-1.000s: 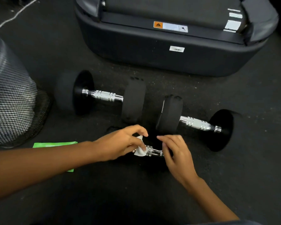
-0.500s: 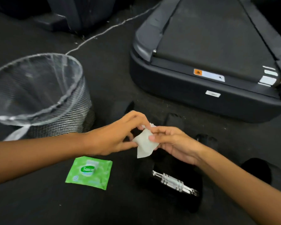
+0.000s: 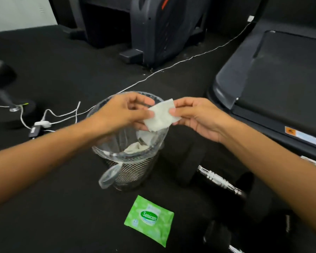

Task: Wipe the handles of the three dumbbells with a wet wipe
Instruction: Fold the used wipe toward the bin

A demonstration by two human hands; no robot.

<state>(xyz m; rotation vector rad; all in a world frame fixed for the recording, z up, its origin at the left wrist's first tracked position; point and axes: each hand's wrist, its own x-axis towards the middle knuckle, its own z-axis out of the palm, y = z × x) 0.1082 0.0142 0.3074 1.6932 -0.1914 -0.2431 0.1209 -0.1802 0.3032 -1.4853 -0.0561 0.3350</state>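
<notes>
Both hands hold a white wet wipe (image 3: 161, 115) spread flat above the mesh waste bin (image 3: 135, 172). My left hand (image 3: 122, 111) pinches its left edge and my right hand (image 3: 197, 116) pinches its right edge. On the floor to the lower right lies a black dumbbell (image 3: 188, 167) with a chrome handle (image 3: 220, 181), partly under my right forearm. A second chrome handle (image 3: 234, 250) shows at the bottom edge. The green wet wipe pack (image 3: 149, 220) lies flat on the floor below the bin.
The bin has a clear plastic liner and crumpled wipes inside. A treadmill deck (image 3: 281, 84) fills the right side. Another black machine base (image 3: 153, 33) stands at the back. White cables and an adapter (image 3: 42, 124) trail across the dark floor on the left.
Both hands rose from the nearest dumbbell's handle with the wipe and carried it over the bin. The view swung up and left, so the dumbbells slid to the lower right.
</notes>
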